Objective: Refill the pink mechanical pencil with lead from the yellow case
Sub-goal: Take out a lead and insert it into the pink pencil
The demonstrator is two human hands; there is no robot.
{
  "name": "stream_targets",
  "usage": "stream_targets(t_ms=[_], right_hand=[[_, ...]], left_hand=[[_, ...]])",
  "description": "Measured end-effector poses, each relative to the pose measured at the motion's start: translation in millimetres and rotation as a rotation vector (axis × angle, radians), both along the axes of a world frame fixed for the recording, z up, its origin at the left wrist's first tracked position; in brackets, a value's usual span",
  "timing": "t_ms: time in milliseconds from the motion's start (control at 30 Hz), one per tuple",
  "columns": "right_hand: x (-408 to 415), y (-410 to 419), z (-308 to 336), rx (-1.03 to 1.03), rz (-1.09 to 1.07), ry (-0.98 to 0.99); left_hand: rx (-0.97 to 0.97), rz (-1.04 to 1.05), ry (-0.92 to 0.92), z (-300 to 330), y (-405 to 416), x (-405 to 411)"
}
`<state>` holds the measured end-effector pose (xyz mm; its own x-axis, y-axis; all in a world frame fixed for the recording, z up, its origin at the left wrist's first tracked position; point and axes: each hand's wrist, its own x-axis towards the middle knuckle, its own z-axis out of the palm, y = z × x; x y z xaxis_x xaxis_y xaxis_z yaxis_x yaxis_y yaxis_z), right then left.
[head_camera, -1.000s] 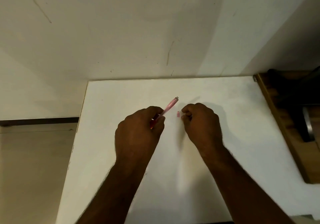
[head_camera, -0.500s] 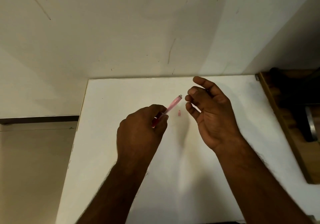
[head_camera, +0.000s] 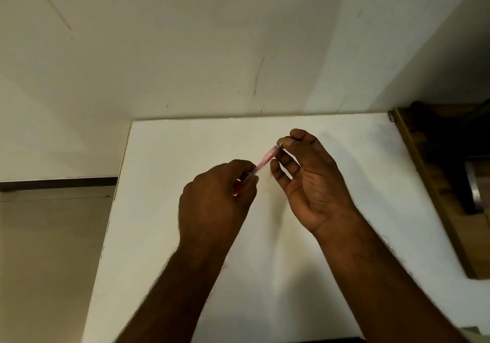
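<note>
Step, as judged: opening the pencil's top end for lead.
Left hand [head_camera: 214, 202]: grip curled round the pink pencil [head_camera: 262, 163], above table [head_camera: 164, 210] centre.
Right hand [head_camera: 310, 183]: pinches the pencil's 1 o'clock end.
Next: free that end gently.
Yellow case: unseen.
Wooden furniture [head_camera: 437, 183]: 3 o'clock, well apart.
</note>
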<state>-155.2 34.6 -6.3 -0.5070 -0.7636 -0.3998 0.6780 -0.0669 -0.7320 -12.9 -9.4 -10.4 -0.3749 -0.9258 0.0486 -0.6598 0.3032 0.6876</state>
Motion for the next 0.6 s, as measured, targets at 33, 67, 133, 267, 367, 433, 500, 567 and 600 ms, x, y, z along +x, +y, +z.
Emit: stream_targets(t_ms=[33,67,133,267,367,433,500,567,600], right_hand=[[-0.1,-0.1,0.3,-0.004,-0.001,-0.012],[0.0,-0.2,0.7,-0.006,0.000,-0.022],[1.1,-0.4,0.3,-0.003,0.003,-0.032],[1.5,-0.8,-0.7,0.002,0.006,-0.012],[0.8,-1.1,0.2,-0.007,-0.005,0.121],[-0.7,-1.9,0.9,-0.018,-0.038,0.308],[-2.4,-2.3,2.6,-0.017,-0.054,0.558],[-3.4,-2.2,2.6,0.023,-0.038,0.775],[-4.1,-1.5,2.3,0.051,-0.025,0.868]], left_hand=[[-0.002,-0.002,-0.002,0.1,-0.1,-0.1],[-0.006,-0.004,-0.006,0.3,-0.1,-0.5],[-0.013,-0.007,-0.011,0.5,0.1,-0.5],[-0.013,-0.007,-0.021,1.3,-0.8,-0.9],[-0.009,-0.009,-0.016,0.9,-1.2,-0.5],[-0.004,-0.006,0.005,0.7,-1.1,-0.5],[0.002,-0.003,0.014,0.8,-1.3,-0.6],[-0.002,-0.010,-0.012,0.4,-1.8,0.1],[-0.005,-0.017,-0.037,0.0,-2.3,0.6]])
